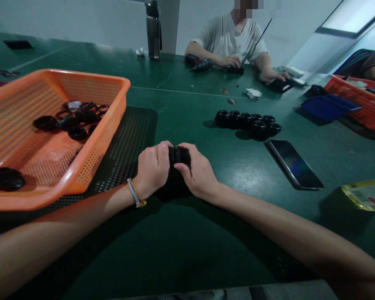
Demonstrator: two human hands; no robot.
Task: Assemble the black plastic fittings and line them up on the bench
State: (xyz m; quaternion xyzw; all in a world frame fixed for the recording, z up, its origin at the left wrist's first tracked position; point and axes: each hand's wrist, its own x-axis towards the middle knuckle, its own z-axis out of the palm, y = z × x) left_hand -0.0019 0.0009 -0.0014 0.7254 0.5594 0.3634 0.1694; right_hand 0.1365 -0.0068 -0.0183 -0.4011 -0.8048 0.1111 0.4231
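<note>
Between my two hands, just above the green table, is a black ribbed cylindrical fitting [178, 156]. My left hand [154, 168] wraps round its left end, the fingers closed. My right hand [200, 170] grips the other end, thumb in front and fingers over the top. A narrow gap or groove shows near the middle of the fitting; whether it is one piece or two, I cannot tell. Similar black fittings [246, 121] stand grouped on the table beyond my right hand. An orange perforated basket [125, 89] to the left holds several loose black rings and parts [78, 118].
A phone [295, 163] and a yellow-edged package [365, 194] lie to the right. Across the table a person [229, 41] handles black parts near a power drill [200, 63]. A bottle [153, 31], a blue tray [328, 107] and a red-orange basket [362, 104] stand farther off.
</note>
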